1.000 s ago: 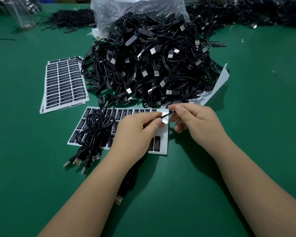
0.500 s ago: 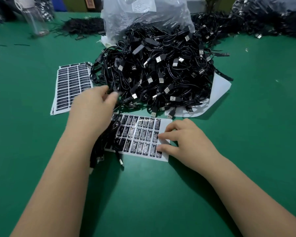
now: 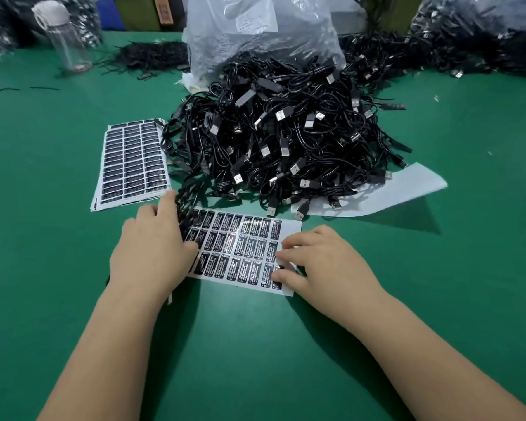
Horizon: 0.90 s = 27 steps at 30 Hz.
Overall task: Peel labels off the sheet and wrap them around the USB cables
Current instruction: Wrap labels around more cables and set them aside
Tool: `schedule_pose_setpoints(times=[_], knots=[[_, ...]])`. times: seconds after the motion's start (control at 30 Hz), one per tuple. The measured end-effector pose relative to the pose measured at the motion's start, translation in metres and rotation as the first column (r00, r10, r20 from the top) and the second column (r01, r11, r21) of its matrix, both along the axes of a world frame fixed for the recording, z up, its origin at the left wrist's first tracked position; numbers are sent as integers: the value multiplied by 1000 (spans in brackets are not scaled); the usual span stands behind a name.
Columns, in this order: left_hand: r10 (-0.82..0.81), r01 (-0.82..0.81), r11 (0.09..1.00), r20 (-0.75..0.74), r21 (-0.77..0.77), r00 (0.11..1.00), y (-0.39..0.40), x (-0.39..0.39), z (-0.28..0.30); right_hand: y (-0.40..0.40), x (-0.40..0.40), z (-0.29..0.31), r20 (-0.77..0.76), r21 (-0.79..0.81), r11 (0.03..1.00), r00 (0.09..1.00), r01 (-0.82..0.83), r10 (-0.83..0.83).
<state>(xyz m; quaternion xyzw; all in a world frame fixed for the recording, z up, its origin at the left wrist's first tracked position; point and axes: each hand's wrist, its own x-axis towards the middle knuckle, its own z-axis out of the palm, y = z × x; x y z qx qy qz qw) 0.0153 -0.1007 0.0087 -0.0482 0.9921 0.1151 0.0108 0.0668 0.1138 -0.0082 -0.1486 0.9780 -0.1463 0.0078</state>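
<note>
A white label sheet (image 3: 240, 250) with rows of black labels lies flat on the green table in front of me. My left hand (image 3: 155, 250) covers its left end, fingers curled around a blurred black USB cable (image 3: 184, 208) that comes from the near edge of the big cable pile (image 3: 286, 141). More cable ends stick out under that wrist. My right hand (image 3: 319, 262) rests on the sheet's right edge. Its thumb and forefinger pinch the label (image 3: 278, 273) at the lower right corner, which looks slightly lifted.
A stack of full label sheets (image 3: 131, 162) lies at the left of the pile, and an empty backing sheet (image 3: 392, 192) at its right. Behind stand a clear plastic bag (image 3: 255, 34), a clear bottle (image 3: 64, 38) and more cable heaps (image 3: 468, 47).
Both hands let go of the cable they held over the sheet. The left hand reached to the pile and drew back with a cable; the right hand dropped onto the sheet's corner label.
</note>
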Motion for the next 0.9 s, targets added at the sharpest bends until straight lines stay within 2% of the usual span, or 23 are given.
schedule_pose_setpoints(times=[0.07,0.1,0.17,0.23,0.33,0.4,0.53,0.63,0.77,0.9], knots=[[-14,18,995,43,-101,999,3,2,-1,0,0,1,20,-14,1000,1000,8,-8],[-18,17,991,-3,-134,1000,7,4,0,0,0,1,28,-22,1000,1000,11,-11],[-79,56,991,-200,-121,977,15,9,7,-1,0,2,32,-14,1000,999,4,-3],[-238,234,971,-381,-59,894,30,12,12,-2,1,3,25,3,1000,1000,-5,5],[-425,452,891,-263,48,866,58,12,15,-5,1,6,-6,39,999,999,-34,34],[-459,484,868,-190,113,868,65,7,6,-7,0,6,-16,93,993,998,-66,68],[-490,513,814,-152,273,858,52,5,-6,-10,-3,5,-1,138,988,997,-73,74],[-608,606,759,-78,238,790,45,4,-9,-11,-4,3,16,114,992,998,-56,54],[-656,649,743,-12,161,754,40,4,-8,-6,-2,3,-14,60,998,1000,-1,1],[-665,647,745,259,163,701,36,7,-14,-2,-2,4,7,92,996,1000,16,-16]])
